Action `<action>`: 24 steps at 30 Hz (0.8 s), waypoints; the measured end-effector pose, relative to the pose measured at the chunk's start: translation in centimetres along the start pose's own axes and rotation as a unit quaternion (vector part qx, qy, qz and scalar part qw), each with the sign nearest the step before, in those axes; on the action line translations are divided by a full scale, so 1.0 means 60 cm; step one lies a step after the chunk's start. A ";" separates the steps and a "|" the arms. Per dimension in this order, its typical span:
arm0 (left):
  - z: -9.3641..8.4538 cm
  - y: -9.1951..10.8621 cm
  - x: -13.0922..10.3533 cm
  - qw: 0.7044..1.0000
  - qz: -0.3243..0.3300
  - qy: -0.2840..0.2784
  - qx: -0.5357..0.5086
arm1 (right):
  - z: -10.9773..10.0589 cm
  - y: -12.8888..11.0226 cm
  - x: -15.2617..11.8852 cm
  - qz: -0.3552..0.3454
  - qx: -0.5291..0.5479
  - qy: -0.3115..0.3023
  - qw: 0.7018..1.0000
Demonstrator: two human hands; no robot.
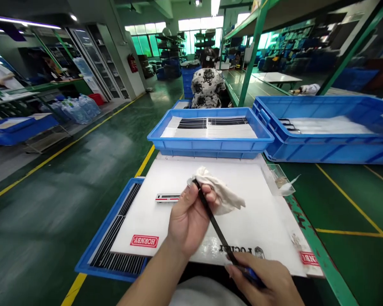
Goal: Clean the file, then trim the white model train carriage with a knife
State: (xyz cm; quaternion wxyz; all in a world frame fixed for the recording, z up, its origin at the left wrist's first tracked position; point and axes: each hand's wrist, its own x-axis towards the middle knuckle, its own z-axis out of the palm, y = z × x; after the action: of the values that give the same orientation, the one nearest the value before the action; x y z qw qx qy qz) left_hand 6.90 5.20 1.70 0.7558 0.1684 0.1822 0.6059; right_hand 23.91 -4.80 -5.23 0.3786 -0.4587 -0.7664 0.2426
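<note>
A long, thin black strip [217,227] runs slantwise between my two hands over a white foam sheet [159,178]. Near its upper end my left hand [188,219] is closed, with the strip between thumb and fingers. A crumpled white cloth [225,197] is bunched behind those fingers and hangs to the right. My right hand [268,276] is closed around the strip's lower end, close to the sheet's front edge. Something blue [251,274] shows by the right fingers; its kind is unclear. Left of my left hand lies a white model train carriage [167,198] with a red stripe.
Behind the sheet stands a blue tray [210,145] with black strips on white lining. Another blue tray [108,272] of strips sits lower left. At right are a large blue bin [332,146] and a small clear box [279,180]. A person [207,87] sits ahead.
</note>
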 end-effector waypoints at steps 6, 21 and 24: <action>-0.075 0.085 0.132 0.673 0.012 0.006 0.739 | -0.052 0.053 0.014 0.016 -0.051 -0.003 0.999; -0.076 0.144 0.069 0.394 0.215 -0.348 0.823 | -0.081 0.096 0.131 -0.094 -0.228 -0.137 0.959; -0.122 0.145 0.076 0.417 0.241 -0.339 0.809 | -0.064 0.096 0.159 -0.076 -0.212 -0.147 0.963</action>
State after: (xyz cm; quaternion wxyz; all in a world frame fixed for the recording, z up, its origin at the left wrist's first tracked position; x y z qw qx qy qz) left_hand -3.16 11.73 -0.90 0.0944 0.9304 0.2694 0.2301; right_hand 27.19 6.42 -3.70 0.1735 -0.4283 -0.8800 0.1098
